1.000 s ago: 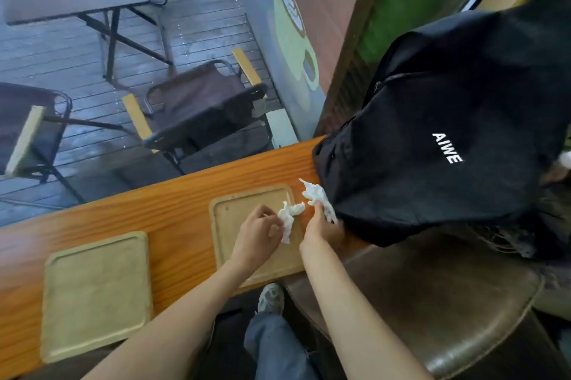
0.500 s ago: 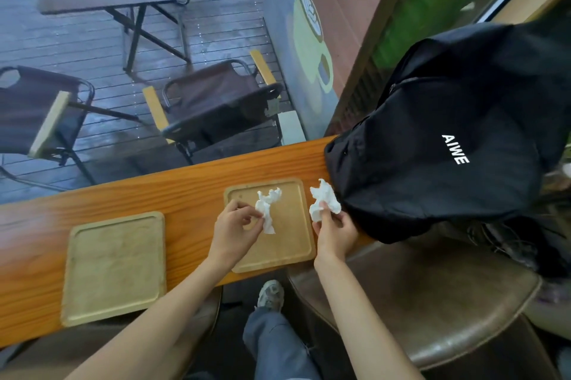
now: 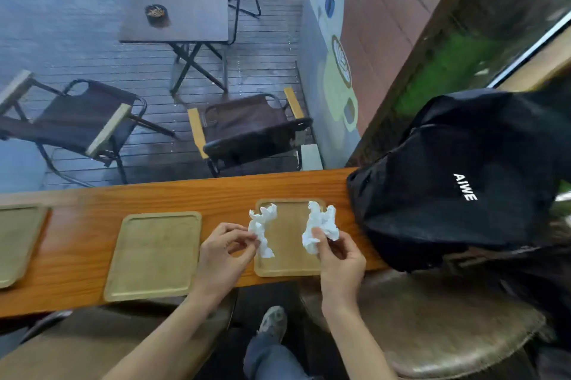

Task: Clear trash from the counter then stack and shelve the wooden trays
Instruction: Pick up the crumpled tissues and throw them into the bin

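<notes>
A long wooden counter (image 3: 92,203) carries a black backpack (image 3: 448,181) at its right end and three wooden trays: one (image 3: 18,240) at the left edge, one (image 3: 154,256) mid-counter, one (image 3: 289,243) beside the backpack. Above that last tray, the left hand (image 3: 221,256) pinches a crumpled white tissue (image 3: 262,229), and the right hand (image 3: 340,259) pinches another tissue (image 3: 319,223), both lifted clear.

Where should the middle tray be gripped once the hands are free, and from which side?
Grip the middle tray by its near long edge, coming from the person's side. It lies flat and bare, and that edge overhangs the counter lip, so fingers can probably slip under it. Both hands are full now: the left hand and right hand each hold a tissue.
</notes>
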